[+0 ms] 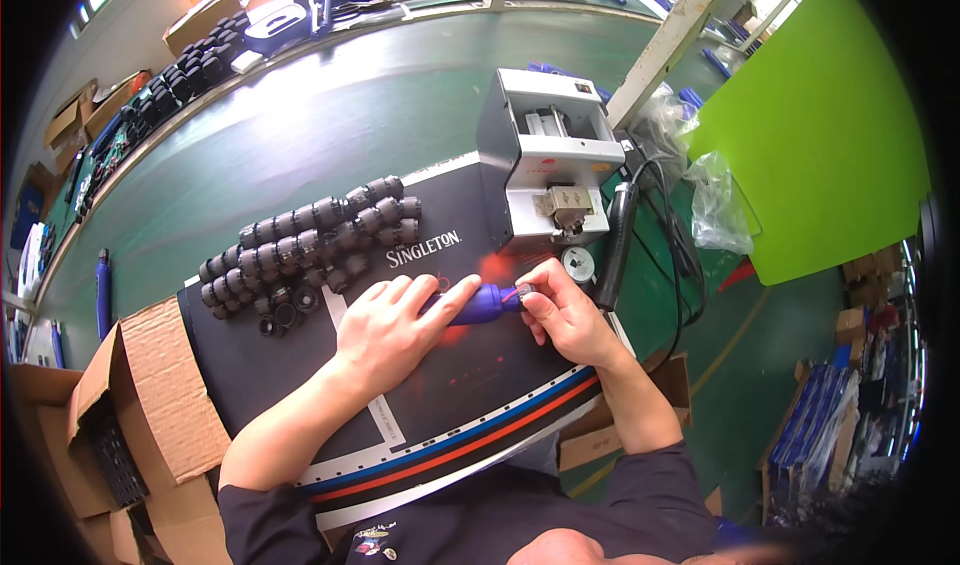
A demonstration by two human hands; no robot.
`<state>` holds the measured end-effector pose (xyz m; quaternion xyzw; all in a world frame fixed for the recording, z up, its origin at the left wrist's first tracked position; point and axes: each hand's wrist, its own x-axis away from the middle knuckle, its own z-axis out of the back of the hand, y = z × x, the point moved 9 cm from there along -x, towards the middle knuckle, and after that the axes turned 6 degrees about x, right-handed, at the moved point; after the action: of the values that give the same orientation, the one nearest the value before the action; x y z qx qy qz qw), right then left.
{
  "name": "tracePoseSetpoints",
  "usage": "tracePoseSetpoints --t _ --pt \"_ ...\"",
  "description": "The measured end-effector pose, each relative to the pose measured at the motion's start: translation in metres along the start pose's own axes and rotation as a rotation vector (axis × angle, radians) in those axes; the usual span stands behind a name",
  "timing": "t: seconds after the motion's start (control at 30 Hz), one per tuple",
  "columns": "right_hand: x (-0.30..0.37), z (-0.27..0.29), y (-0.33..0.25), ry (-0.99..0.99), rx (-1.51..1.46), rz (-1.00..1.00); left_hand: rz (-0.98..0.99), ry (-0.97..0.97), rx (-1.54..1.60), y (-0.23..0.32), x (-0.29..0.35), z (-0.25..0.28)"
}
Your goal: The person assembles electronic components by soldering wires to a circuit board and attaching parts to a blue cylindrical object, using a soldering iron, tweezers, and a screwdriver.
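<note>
A blue tube-shaped housing (478,306) lies across the middle of the dark mat, held level above it. My left hand (385,330) is closed around its left part, with the index finger stretched along the top. At the right end of the housing, my right hand (565,315) pinches a small clear or silvery part (524,292), too small to name. A thin reddish wire shows between that part and the housing. Rows of black ribbed ring-shaped caps (310,230) lie beyond my left hand, and a few loose ones sit at their near end.
A grey-and-white bench machine (550,165) stands beyond my right hand, beside a black cylindrical tool (618,235) with a cable. An open cardboard box (165,385) is at the left. A green conveyor belt (350,85) runs behind; a bright green panel (820,135) stands right.
</note>
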<state>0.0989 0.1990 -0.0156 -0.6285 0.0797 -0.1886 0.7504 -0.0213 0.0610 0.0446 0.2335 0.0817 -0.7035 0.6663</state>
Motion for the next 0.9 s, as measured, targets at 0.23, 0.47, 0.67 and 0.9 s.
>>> tracePoseSetpoints --t 0.23,0.47,0.67,0.9 --pt "-0.002 0.001 -0.003 0.003 -0.025 0.056 -0.013 0.009 -0.003 0.0 -0.001 0.002" --pt "-0.002 0.0 -0.013 0.052 0.046 0.168 0.064 -0.081 0.115 -0.009 0.003 -0.003" --pt "-0.005 0.0 -0.017 0.053 0.078 0.101 0.051 0.001 0.06 -0.008 0.007 0.004" --pt "-0.008 -0.002 -0.03 0.034 0.07 0.14 -0.011 0.083 -0.058 -0.002 0.007 0.019"
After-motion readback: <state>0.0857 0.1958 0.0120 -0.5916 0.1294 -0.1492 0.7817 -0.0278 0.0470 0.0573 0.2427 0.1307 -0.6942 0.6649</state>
